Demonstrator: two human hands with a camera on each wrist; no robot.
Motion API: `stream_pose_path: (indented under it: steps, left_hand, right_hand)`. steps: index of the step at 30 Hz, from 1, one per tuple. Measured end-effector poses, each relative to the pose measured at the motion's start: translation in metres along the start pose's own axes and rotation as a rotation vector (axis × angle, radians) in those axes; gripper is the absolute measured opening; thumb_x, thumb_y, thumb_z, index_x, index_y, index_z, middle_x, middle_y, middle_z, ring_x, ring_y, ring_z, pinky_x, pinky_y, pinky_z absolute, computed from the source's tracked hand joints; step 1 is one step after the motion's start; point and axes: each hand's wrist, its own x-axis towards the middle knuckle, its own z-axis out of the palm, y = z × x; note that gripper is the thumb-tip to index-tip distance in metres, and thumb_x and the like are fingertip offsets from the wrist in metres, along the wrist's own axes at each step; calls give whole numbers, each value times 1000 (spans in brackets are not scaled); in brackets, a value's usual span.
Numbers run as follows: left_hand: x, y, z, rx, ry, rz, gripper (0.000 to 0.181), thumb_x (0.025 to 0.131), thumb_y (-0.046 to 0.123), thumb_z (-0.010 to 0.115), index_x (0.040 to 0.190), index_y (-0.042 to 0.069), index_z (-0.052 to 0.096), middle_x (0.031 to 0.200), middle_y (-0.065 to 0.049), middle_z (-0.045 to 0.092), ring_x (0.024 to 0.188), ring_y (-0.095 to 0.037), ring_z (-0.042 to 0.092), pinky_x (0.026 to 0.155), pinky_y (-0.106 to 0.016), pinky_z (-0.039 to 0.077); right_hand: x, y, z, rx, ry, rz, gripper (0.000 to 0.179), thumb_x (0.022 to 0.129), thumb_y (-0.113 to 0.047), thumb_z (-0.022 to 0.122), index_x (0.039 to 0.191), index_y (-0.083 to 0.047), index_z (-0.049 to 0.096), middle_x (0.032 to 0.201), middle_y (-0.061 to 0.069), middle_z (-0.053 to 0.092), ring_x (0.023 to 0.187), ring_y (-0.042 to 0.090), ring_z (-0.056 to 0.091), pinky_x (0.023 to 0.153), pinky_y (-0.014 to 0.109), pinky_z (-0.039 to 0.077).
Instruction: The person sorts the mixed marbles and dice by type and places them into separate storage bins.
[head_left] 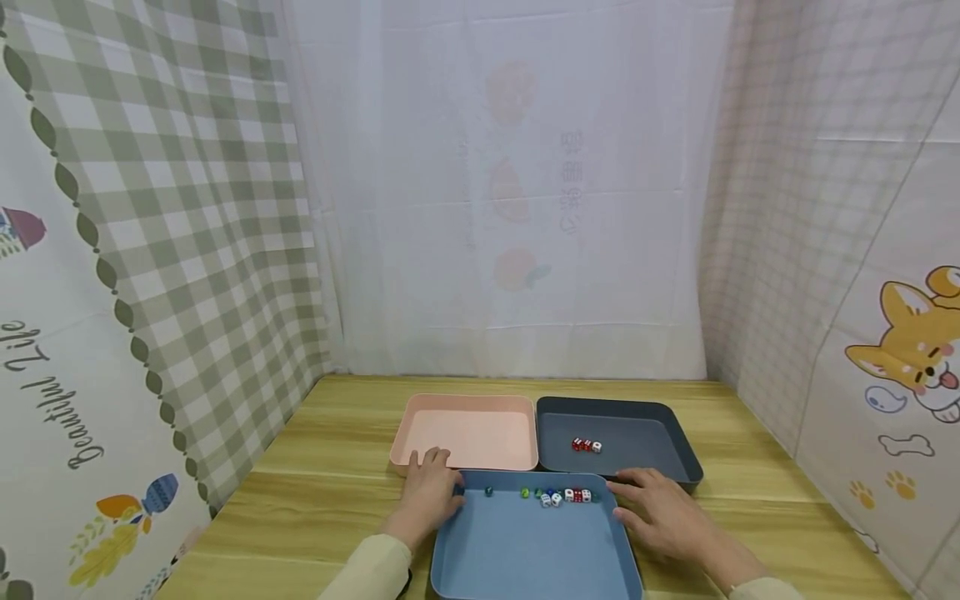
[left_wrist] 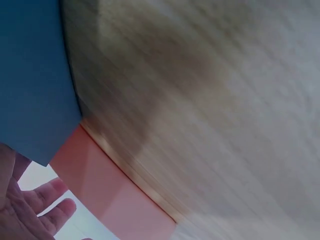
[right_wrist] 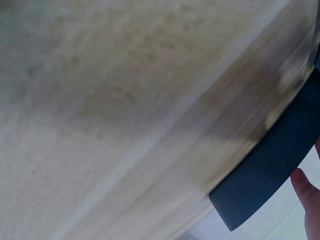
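Note:
A blue tray (head_left: 534,550) lies nearest the person, with several small dice (head_left: 577,496) in green, blue, white and red strung along its far side. My left hand (head_left: 427,498) is at its far left corner, the thumb by the rim and the fingers reaching over the near edge of a pink tray (head_left: 465,402). At the far right corner, my right hand (head_left: 660,512) has its fingers spread beside the rim, by the near side of a dark navy tray (head_left: 637,429). Neither hand visibly holds a die. The wrist views show loosely extended fingers near the tray walls.
In the navy tray sit a few red and white dice (head_left: 587,446). The pink and navy trays stand side by side behind the blue one on a wood-grain table (head_left: 330,467). Cloth curtains (head_left: 510,250) enclose the table at the back and both sides.

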Motion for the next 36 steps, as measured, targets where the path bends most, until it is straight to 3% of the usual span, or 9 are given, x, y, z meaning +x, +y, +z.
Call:
stream_pose_path:
  steps: [17,36]
  left_hand:
    - [6,3,2,-5,0,-3,11,77,25,85,83,19,78,116,-11,63,117,-33,53,100,-64,35]
    - [5,1,-1,-4,4,-2,13,72,20,85,68,18,73,101,-6,63,113,-32,55,100,-65,36]
  right_hand:
    - [2,2,0,-45,23,-45,40,94,-39,66,126,-14,70,122,8,62,109,33,58,86,58,49]
    - [4,-1,-5,-40,-1,-32,41,93,-37,67,125,-12,70,121,9,62,110,34,58,86,56,50]
